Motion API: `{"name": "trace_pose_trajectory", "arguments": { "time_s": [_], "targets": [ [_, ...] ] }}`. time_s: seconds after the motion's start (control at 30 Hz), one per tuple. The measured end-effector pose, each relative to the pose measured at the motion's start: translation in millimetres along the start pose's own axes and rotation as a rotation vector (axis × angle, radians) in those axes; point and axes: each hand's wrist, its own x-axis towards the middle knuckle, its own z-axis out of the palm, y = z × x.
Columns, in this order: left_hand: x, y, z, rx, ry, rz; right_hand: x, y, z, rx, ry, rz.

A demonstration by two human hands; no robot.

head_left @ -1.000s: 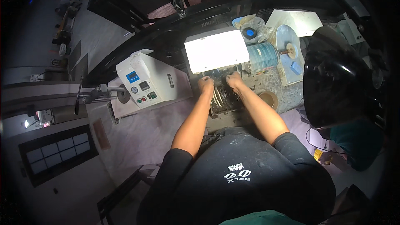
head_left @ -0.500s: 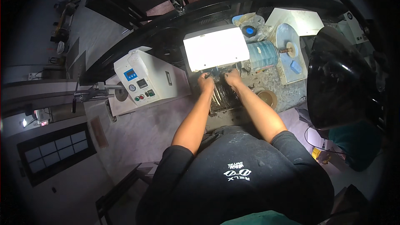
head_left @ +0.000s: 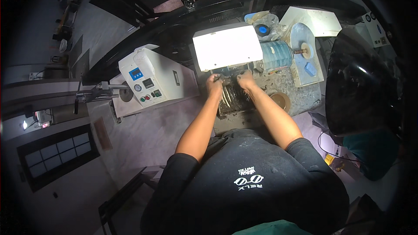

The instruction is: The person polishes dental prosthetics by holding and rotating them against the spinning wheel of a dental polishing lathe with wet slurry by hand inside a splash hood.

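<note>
Both hands work just below the front edge of a white machine cover (head_left: 226, 45), over a dark, wet, grimy tray (head_left: 235, 106) with pale streaks along its left. My left hand (head_left: 214, 83) is on the left, fingers curled around a small dark object I cannot make out. My right hand (head_left: 246, 80) is a short way to its right, fingers bent and pressed together on something dark that they largely hide. To the right of the cover is a drum of teal stacked wheels (head_left: 275, 61) on a spindle, and a round brown bowl (head_left: 280, 100) sits beside my right forearm.
A white control box (head_left: 141, 74) stands at the left. At the right are a pale blue-lined guard (head_left: 303, 32) with a blue block (head_left: 310, 69), and a large black hood (head_left: 357, 91). A plastic bag with a blue-centred disc (head_left: 263, 28) lies at the back, below a black rail (head_left: 235, 0).
The view has shifted slightly. My hands stay at the cover's front edge with small shifts of the fingers and wrists; my left fingertips now show more on top of the dark object.
</note>
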Motion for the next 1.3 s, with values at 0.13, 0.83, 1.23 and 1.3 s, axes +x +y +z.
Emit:
{"name": "trace_pose_trajectory", "arguments": {
  "time_s": [0.13, 0.83, 1.23, 1.3],
  "targets": [
    [1.0, -0.5, 0.8, 0.129, 0.025, 0.149, -14.8, -18.0, -2.7, 0.021, 0.047, 0.015],
    [22.0, -48.0, -10.7, -0.646, 0.010, -0.411, -17.4, -12.5, 7.4, -0.449, 0.103, -0.551],
    [-18.0, -20.0, 16.7, -0.381, -0.090, -0.363, -34.1, -5.6, -22.2, -0.322, 0.155, -0.582],
    [-15.0, -19.2, 16.3, -0.519, -0.002, -0.371, -38.7, -19.2, -15.9, -0.308, 0.100, -0.499]
  ]
}}
